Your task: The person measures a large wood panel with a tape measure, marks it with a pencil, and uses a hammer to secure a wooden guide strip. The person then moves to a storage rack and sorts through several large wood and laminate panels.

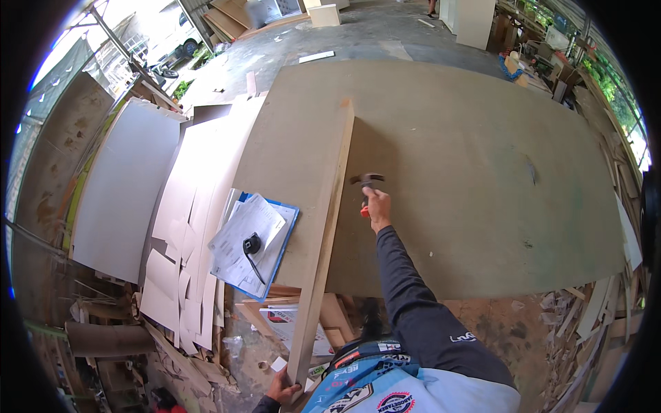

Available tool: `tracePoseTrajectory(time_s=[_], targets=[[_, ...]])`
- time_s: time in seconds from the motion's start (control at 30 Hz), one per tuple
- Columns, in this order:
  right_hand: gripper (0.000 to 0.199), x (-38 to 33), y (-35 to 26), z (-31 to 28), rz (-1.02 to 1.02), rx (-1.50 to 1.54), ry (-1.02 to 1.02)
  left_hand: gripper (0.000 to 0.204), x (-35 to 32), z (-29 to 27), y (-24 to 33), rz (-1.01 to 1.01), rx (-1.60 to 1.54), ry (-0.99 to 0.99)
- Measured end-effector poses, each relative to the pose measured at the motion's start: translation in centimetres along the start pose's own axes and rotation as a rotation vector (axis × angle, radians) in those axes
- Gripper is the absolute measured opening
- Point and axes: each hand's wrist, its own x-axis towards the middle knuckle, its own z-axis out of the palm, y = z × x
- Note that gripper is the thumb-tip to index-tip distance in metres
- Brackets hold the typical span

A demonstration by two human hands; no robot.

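My right hand [377, 209] is closed round the handle of a claw hammer [367, 178], held over the big brown worktable [482, 131]. The hammer's head is close to the right side of a long wooden board [319, 275], which stands on edge. This board runs from the far part of the table back over its near edge toward my body. At its near end, my left hand [281, 389] grips it. Left of the board lies a blue clipboard [295, 219] bearing papers [237, 224], and a black tape measure [252, 243] rests on them.
White panels [127, 186] and cut pale sheets [200, 186] lean and lie on the left. Beneath the table's near edge are wooden offcuts [337, 316]. Scrap strips [599, 310] pile up at the right. A white cabinet [475, 20] stands beyond the table.
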Motion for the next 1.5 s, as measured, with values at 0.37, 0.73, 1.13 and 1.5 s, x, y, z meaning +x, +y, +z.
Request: tracePoseTrajectory(time_s=[0.37, 0.73, 1.13, 1.5], targets=[[0.021, -0.8, -0.9, 2.7, 0.277, 0.365, 0.133, 0.082, 0.0, -1.7, -2.6, -0.048, -0.107, -0.003], [0.020, -1.7, -1.1, -0.2, 0.255, 0.233, -0.387, 0.081, 1.8, -2.3, -2.5, 0.018, -0.242, 0.063], [0.022, -13.2, 2.6, -20.2, 0.280, 0.001, -0.362, 0.084, 20.2, 5.1, 11.7, 0.331, 0.440, 0.130], [0.020, -17.8, 0.7, -35.6, 0.256, 0.053, -0.102, 0.095, 26.6, 21.9, 12.4, 0.230, 0.890, 0.418]])
